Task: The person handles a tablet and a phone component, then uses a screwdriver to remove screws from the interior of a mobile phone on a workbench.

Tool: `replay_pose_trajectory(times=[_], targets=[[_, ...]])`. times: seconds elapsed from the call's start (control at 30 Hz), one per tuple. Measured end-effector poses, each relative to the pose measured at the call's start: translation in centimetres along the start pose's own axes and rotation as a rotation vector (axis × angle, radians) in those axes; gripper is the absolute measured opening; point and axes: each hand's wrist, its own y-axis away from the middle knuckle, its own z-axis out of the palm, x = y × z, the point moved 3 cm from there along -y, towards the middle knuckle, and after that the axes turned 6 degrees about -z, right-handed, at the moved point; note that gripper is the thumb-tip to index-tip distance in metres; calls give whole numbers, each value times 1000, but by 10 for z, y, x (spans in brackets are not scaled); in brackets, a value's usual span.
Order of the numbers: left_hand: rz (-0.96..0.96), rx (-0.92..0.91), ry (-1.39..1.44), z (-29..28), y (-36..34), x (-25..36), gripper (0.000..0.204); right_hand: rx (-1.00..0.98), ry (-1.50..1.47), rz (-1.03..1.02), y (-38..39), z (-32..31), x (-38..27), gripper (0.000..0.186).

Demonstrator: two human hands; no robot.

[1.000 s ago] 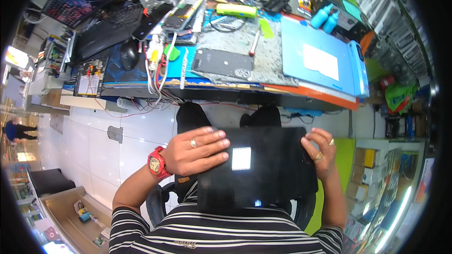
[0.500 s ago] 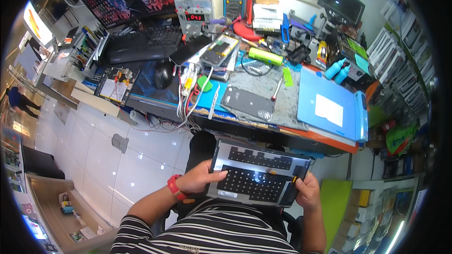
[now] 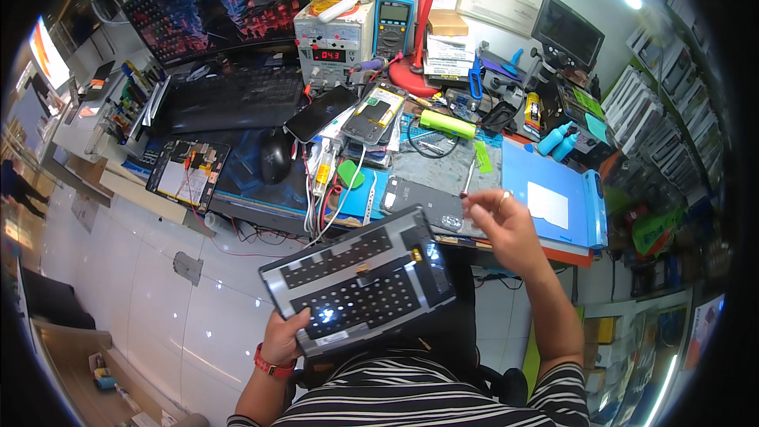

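Note:
My left hand [image 3: 283, 338] grips the lower left corner of a tablet screen [image 3: 371, 275], thumb on top. The panel lies tilted over my lap, its inner side up, with dotted black strips, silver bands and a small yellow-orange flex connector. My right hand [image 3: 507, 229] is off the panel and over the bench's front edge. Its thumb and fingertips pinch at the dark red end of a thin screwdriver [image 3: 470, 176], which still lies on the grey mat. Just left of those fingers, a dark phone back cover [image 3: 423, 204] lies on the mat, partly overlapped by the panel.
A blue pad [image 3: 514, 170] with a white sheet lies at the right of the bench. Phones, cables and a black mouse [image 3: 276, 156] crowd the left. An opened tablet [image 3: 188, 174] sits at the left edge. Behind stand a power supply [image 3: 332, 35] and a multimeter [image 3: 393, 28].
My right hand has let go of the panel and moved up to the screwdriver on the bench. The panel, now in my left hand alone, has swung left and turned counterclockwise.

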Motion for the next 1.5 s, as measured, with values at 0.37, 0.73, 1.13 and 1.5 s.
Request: replay_pose_trajectory(times=[0.37, 0.73, 1.13, 1.5], targets=[[176, 105, -40, -22, 0, 49, 56, 365, 899, -558, -184, -21, -20, 32], [217, 144, 33, 1, -4, 40, 56, 286, 1108, 55, -394, -42, 17, 67], [253, 130, -34, 18, -15, 38, 53, 316, 911, -711, -257, -102, -60, 43], [-24, -127, -63, 150, -88, -5, 43, 744, 926, -205, 77, -184, 99, 43]])
